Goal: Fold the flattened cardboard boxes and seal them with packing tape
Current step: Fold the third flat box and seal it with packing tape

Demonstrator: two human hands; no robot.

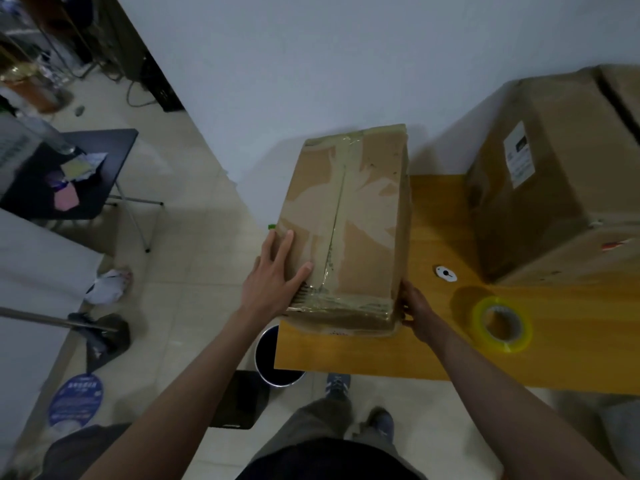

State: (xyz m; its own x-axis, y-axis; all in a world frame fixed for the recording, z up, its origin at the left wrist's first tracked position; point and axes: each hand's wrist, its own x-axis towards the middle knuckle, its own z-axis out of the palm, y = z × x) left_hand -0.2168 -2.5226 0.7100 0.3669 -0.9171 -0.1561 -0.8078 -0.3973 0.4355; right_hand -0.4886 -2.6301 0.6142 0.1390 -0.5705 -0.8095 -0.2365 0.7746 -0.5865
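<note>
Cardboard: the box (343, 230) stands on the left end of the yellow table (433, 237), its top seam already taped.
Step in hand: I judge sealing of this box nearly done; I am pressing the tape flat.
Left hand (273, 282): fingers spread flat on the top, near the left edge.
Right hand (414, 308): against the near right corner; fingers hidden, grip cannot be told.
Next move: smooth the tape ends, then set the box aside.
Tape roll (502, 323): on the table, right of the box.
In the way: a large box (554, 174) crowds the table's right; a bin (273, 358) sits under the table's edge.
</note>
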